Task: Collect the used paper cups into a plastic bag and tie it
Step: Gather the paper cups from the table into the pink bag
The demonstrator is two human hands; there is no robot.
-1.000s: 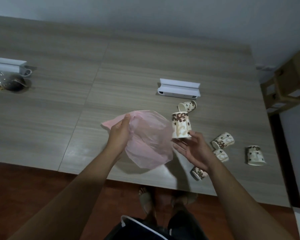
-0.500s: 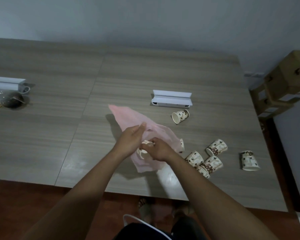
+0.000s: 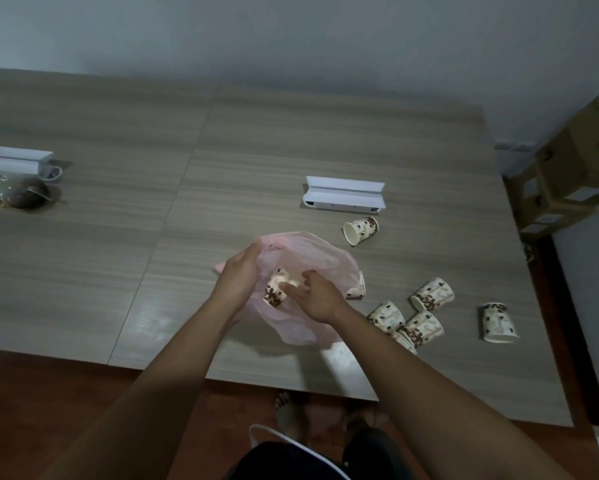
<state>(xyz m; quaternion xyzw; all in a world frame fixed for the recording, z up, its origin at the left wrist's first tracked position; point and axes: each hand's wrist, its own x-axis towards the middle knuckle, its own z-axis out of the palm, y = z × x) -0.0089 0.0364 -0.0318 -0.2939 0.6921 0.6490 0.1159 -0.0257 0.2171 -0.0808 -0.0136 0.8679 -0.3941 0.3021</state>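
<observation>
A translucent pink plastic bag (image 3: pixel 317 261) lies on the wooden table (image 3: pixel 152 237) with its mouth towards me. My left hand (image 3: pixel 239 278) grips the bag's rim on the left and holds it up. My right hand (image 3: pixel 313 296) is at the mouth, fingers loosely extended beside a brown-patterned paper cup (image 3: pixel 275 292) lying inside. Another cup (image 3: pixel 358 289) lies partly hidden behind the bag's right side. Several cups (image 3: pixel 419 313) lie tipped over to the right, one further off (image 3: pixel 499 322), and one (image 3: pixel 360 230) beyond the bag.
A white open box (image 3: pixel 343 197) sits behind the bag. At the far left are another white box (image 3: pixel 14 161) and a dark round object (image 3: pixel 28 197). Cardboard boxes (image 3: pixel 568 168) stand off the table's right edge. The near table edge is just below my forearms.
My right hand carried a cup from the right into the bag and now has its fingers loosened beside it. My left hand lifted the bag's rim wider.
</observation>
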